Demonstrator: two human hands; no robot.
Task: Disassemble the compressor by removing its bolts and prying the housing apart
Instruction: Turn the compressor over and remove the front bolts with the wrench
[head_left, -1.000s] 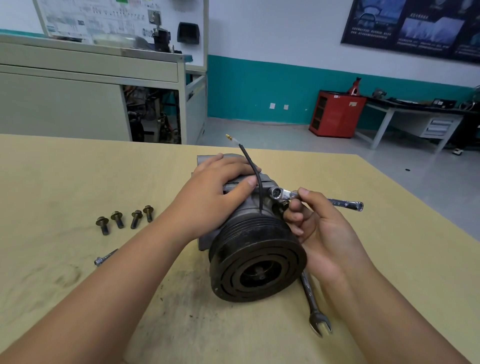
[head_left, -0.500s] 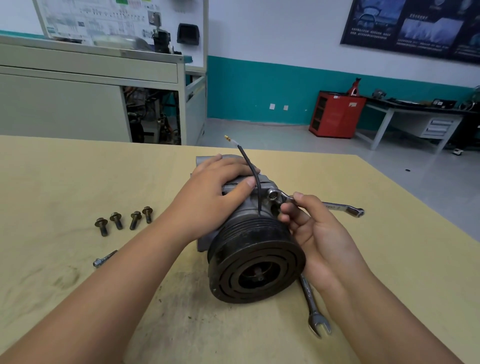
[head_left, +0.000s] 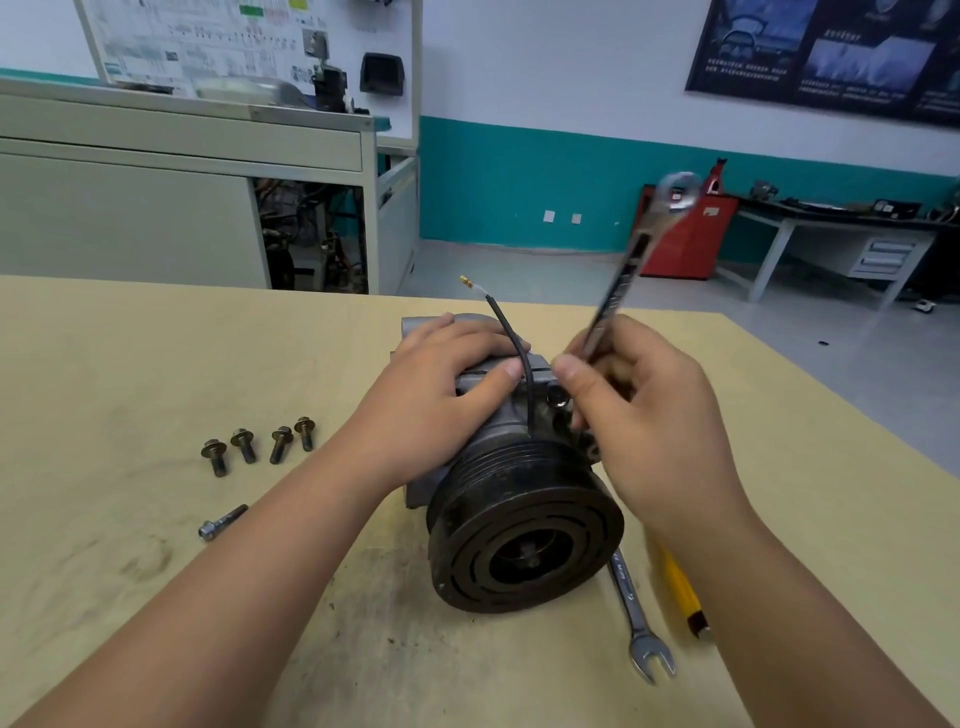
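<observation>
The compressor (head_left: 498, 436) lies on its side mid-table (head_left: 130, 364), pulley (head_left: 524, 499) toward us. The left hand (head_left: 441, 395) is curled over the top of the housing and grips it down. The right hand (head_left: 639, 415), just right of the compressor, pinches the shank of a wrench (head_left: 622, 280). The wrench's ring end is up in the air, blurred, well clear of the metal. One bolt (head_left: 558, 397) shows in the housing just behind the pulley, between the two thumbs, so we judge the unbolting unfinished.

Our first worry is how the ring seats. If it lands only half on the bolt head, a pull could slip it off, round the head and drive the knuckles into the pulley rim. The wire (head_left: 519, 358) stands up from the compressor right beside that bolt, where a swinging wrench could snag or pinch it. The compressor rests partly on a round pulley, so we think it could roll under torque if the left hand slackened.

Left of the compressor lie four loose bolts (head_left: 280, 444) and a longer one (head_left: 223, 521), which a sliding forearm could scatter. Right of it, a spare wrench (head_left: 632, 608) and a yellow tool (head_left: 679, 587) lie close under the right forearm, which could catch on them.
</observation>
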